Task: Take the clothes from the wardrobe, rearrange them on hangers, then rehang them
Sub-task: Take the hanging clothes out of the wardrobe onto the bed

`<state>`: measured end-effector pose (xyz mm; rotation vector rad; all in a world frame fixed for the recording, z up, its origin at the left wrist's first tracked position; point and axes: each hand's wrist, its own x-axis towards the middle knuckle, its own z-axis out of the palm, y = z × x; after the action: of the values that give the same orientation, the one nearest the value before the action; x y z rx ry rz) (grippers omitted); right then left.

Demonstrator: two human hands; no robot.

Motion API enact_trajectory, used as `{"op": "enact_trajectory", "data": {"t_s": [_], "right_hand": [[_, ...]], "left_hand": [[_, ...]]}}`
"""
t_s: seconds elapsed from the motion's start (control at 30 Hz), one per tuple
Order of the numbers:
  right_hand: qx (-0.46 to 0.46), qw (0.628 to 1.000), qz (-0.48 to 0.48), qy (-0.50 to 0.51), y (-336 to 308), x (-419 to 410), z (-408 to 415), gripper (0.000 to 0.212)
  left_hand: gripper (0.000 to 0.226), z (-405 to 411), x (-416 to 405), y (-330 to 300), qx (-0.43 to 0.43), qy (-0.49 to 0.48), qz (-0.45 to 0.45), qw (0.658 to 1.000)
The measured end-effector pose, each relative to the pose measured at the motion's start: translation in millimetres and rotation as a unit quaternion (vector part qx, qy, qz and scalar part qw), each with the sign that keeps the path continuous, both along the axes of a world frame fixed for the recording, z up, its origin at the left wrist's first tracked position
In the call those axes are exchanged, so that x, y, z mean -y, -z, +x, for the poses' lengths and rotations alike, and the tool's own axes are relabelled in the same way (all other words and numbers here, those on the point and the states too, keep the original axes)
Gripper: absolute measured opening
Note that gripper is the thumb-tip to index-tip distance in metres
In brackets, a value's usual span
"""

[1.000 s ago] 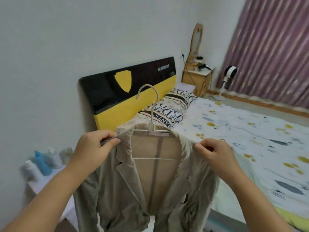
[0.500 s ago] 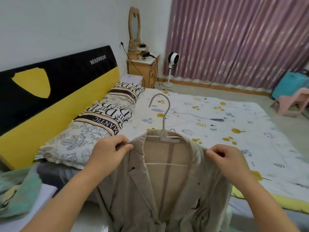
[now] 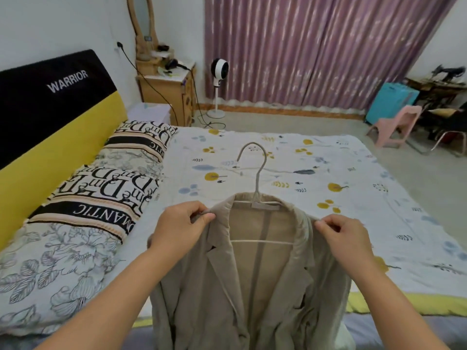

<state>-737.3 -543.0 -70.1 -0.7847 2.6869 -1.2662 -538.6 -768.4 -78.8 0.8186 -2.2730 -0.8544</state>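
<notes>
We hold the beige jacket (image 3: 255, 286) up over the bed (image 3: 316, 178), hung on a white hanger (image 3: 257, 195). Our left hand (image 3: 177, 228) pinches one shoulder, our right hand (image 3: 341, 238) the other; the hanger hook rises between both grips.

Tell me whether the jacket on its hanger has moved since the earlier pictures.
Yes. The beige jacket, held at the shoulders by the left hand and right hand, has swung rightward, away from the black-and-yellow headboard, and now hangs in front of the bed's patterned sheet.
</notes>
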Motion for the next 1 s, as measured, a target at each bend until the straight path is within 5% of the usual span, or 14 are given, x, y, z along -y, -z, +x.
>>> {"op": "enact_trajectory", "data": {"t_s": [0.3, 0.47, 0.9, 1.0], "right_hand": [[0.042, 0.998, 0.025, 0.036, 67.9, 98.4, -105.1, 0.022], [0.082, 0.994, 0.075, 0.019, 131.8, 158.0, -172.2, 0.025], [0.164, 0.971, 0.173, -0.021, 353.7, 261.6, -277.4, 0.019], [0.085, 0.977, 0.189, -0.05, 389.0, 257.4, -267.6, 0.038]], "left_hand": [[0.013, -111.5, 81.9, 58.8, 0.098, -0.024, -0.036, 0.994], [0.058, -155.2, 102.6, 138.4, 0.181, -0.041, -0.066, 0.98], [0.071, -233.7, 117.6, 398.4, 0.51, 0.035, 0.048, 0.858], [0.071, -238.4, 117.3, 438.8, 0.528, 0.037, 0.074, 0.845]]}}
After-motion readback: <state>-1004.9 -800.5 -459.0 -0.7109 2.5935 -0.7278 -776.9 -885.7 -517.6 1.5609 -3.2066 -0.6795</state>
